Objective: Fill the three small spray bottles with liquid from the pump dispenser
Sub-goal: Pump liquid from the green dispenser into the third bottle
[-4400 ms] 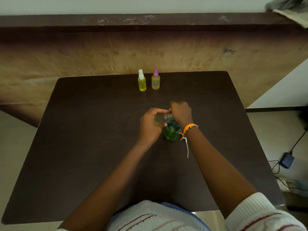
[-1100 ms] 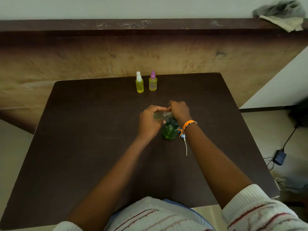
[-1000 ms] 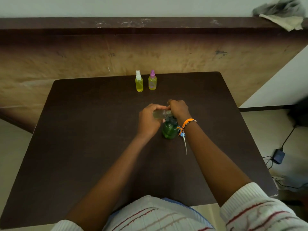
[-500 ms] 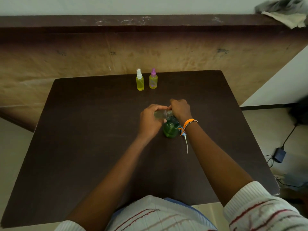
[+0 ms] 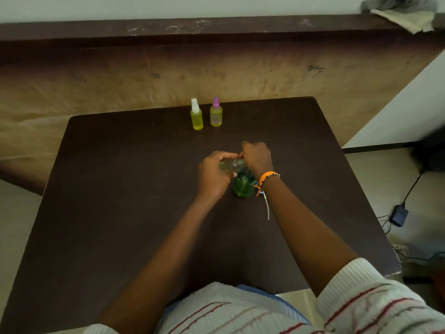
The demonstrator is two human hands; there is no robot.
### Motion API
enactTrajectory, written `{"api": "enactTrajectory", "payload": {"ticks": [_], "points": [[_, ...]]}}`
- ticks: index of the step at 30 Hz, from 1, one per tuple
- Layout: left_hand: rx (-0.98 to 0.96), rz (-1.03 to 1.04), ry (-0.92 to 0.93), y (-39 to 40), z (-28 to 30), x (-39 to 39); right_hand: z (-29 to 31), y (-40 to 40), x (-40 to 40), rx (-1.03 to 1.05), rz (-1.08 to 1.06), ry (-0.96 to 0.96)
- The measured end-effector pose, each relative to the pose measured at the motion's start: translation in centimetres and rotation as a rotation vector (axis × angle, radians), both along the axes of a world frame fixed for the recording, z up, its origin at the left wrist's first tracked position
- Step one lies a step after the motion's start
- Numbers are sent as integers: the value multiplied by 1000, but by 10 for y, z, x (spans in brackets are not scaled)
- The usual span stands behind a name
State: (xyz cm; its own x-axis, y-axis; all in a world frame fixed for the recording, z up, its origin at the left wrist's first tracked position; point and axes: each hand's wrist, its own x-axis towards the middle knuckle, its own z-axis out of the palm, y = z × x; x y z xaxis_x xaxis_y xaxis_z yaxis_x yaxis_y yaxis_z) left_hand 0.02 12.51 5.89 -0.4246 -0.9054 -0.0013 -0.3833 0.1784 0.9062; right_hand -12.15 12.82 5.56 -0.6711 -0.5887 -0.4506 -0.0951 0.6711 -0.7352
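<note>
Counting from where I stand, three small spray bottles are out. Two stand upright side by side at the far edge of the dark table (image 5: 101,189): the white-capped bottle (image 5: 196,115) and the purple-capped bottle (image 5: 216,113), both showing yellow liquid. The third, a clear bottle (image 5: 230,164), lies tilted almost sideways in the left hand (image 5: 213,173), whose fingers are curled around its body. One green pump dispenser (image 5: 243,185) sits near the table's middle, just under that bottle. The right hand (image 5: 256,157) is closed over the dispenser's top, at the clear bottle's mouth; the pump head itself is hidden, so I cannot tell how the fingers sit on it. An orange bracelet (image 5: 266,178) circles that wrist.

Broad bare tabletop stretches to both sides and toward the person, with the two filled bottles well apart from the hands. A cloth (image 5: 407,18) lies on the ledge behind, a charger (image 5: 399,215) on the floor at right.

Compared with half a second ago, both hands keep the same grip and nothing on the table has shifted.
</note>
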Motion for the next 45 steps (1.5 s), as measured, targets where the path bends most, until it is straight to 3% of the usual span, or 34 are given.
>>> {"api": "enactTrajectory", "payload": {"ticks": [45], "points": [[-3,-13,-53,-2,8,-2,1,-2,-3,20,-33,-15]]}}
